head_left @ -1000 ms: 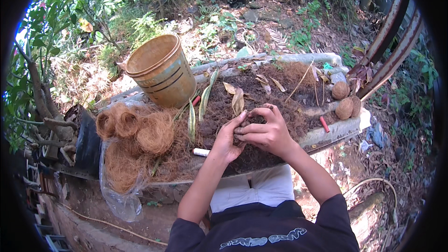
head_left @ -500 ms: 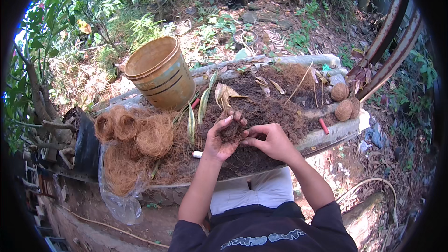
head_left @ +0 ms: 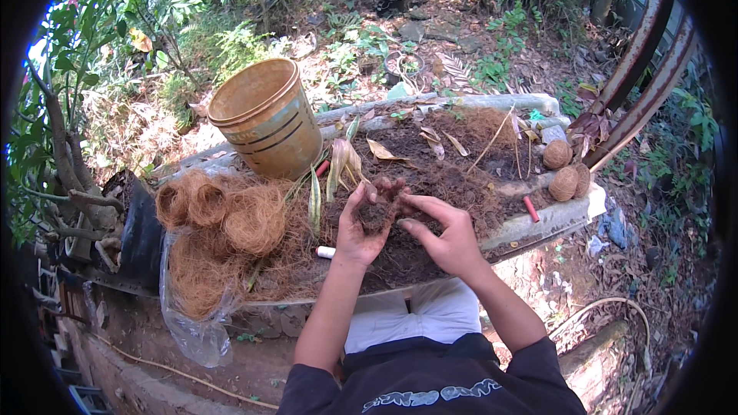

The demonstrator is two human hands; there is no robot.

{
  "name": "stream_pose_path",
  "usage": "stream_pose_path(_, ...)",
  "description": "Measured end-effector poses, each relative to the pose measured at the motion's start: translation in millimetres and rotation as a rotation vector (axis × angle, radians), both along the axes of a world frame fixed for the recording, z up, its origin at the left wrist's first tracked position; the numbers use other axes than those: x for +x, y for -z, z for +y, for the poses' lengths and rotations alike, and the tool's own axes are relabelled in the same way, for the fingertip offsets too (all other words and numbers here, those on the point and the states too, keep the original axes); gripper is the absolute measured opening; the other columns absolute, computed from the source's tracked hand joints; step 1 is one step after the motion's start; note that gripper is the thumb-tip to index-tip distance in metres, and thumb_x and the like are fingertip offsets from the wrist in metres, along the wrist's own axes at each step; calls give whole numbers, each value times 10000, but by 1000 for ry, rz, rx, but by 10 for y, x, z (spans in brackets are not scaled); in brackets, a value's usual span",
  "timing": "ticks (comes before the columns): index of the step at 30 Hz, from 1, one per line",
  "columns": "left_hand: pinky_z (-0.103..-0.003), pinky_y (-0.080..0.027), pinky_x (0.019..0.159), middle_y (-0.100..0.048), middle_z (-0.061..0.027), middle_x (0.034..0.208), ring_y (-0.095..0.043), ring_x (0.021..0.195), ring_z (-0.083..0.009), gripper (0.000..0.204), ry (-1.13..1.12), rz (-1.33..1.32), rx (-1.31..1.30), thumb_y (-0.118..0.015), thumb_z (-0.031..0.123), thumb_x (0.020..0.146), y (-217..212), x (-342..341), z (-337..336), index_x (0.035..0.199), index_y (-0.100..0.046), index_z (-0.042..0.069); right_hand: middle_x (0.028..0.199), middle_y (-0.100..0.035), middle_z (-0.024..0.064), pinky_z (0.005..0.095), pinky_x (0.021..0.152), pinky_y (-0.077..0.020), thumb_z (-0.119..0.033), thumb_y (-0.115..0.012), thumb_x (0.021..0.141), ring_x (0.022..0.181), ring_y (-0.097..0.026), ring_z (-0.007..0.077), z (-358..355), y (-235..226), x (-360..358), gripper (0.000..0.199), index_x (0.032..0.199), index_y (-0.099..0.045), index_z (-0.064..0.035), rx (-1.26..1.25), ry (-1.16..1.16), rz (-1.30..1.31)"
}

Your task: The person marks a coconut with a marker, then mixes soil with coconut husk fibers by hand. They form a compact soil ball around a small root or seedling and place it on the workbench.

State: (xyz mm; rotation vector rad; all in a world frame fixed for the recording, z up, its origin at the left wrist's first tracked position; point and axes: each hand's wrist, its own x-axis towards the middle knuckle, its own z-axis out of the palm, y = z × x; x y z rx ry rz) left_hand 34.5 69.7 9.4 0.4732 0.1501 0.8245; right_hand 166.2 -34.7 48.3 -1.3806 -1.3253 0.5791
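Observation:
My left hand (head_left: 361, 232) is cupped, palm up, around a dark clump of soil and roots (head_left: 375, 216). From its far side a withered pale plant (head_left: 344, 163) droops toward the left, seemingly rooted in the clump. Close by on the right is my right hand (head_left: 447, 237), its thumb and fingers apart, the tips at the clump's edge and near my left fingers. Where exactly they touch is hard to see. Dark loose soil (head_left: 430, 265) covers the table under both hands. A white thread spool (head_left: 326, 252) lies beside my left wrist.
Brown fibre (head_left: 257, 223) is heaped at the left, some shaped like nests. Behind it stands a tan bucket (head_left: 265, 123). Variegated long leaves (head_left: 315, 204) lie nearby. At the right are a red stick (head_left: 531, 209) and several fibre balls (head_left: 563, 183).
My right thumb and fingers have spread from a pinch. The clump has turned in my left hand, and the withered leaves have swung left, uncovering a dry leaf on the soil.

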Motion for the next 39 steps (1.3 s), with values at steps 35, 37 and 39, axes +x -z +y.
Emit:
stream_pose_path(35,-410,-459,1010,-605,-146,1136,-564,1142,-257,459,-286,301,48,-460,444,1022,-29,234,-120,1101,-577,8,1198,-630,177,331,939,-496,-4,-671,843,1139,-621,261,214,154,-279,417,1254,-611,24,27,93,19)
stream_pose_path(37,-396,-480,971,-622,-170,1108,-591,1085,-254,429,-259,249,-56,-482,406,1018,-30,226,-110,1068,-595,-5,1137,-658,175,326,900,-517,15,-689,814,1076,-652,257,190,105,-254,405,1216,-647,4,60,112,-112)
stream_pose_path(39,-359,-525,891,-661,-165,1047,-641,991,-233,379,-182,185,-155,-512,345,1016,-115,200,-113,1028,-620,-18,1078,-680,182,334,875,-526,-1,-727,774,1007,-680,283,172,108,-226,375,1147,-690,-13,128,131,-181)
